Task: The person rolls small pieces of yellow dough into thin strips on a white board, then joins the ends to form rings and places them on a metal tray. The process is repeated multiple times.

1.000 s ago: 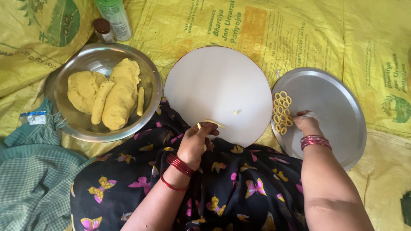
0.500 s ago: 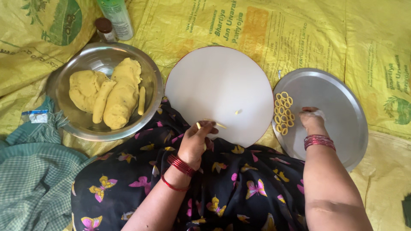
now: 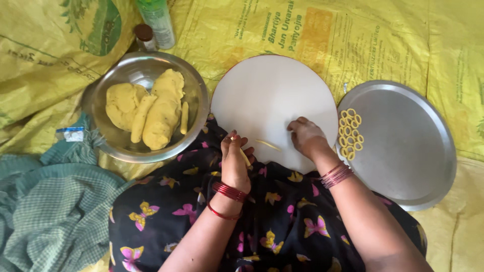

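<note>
Yellow woven sacks [image 3: 393, 40] with printed letters cover the floor where you sit, and a green checked cloth [image 3: 45, 211] lies crumpled at your left side. Over your lap you have a black fabric [image 3: 282, 226] with butterflies in pink and yellow. One round white board [image 3: 272, 95] rests in front of you, its near edge on your lap. Your left hand [image 3: 236, 160] is closed around a thin strip of yellow dough [image 3: 245, 157], at the near left edge of the board. Your right hand [image 3: 306, 136] lies on the board with the fingers curled down; I cannot tell if it holds something. Between the two hands one more short dough strip [image 3: 267, 145] lies on the white surface, apart from both. At your right is one flat steel plate [image 3: 403, 146], touching the board, and on its left part are small dough rings [image 3: 350, 133], about twelve, packed in two rows. At your left is one steel bowl [image 3: 194, 100] with two big lumps of dough [image 3: 151, 108] and two rolled pieces, one thick and one thin. Behind the bowl stand two containers, a green bottle [image 3: 157, 20] and a small brown jar [image 3: 145, 36]. You wear red bangles [image 3: 229, 192] on both wrists.
</note>
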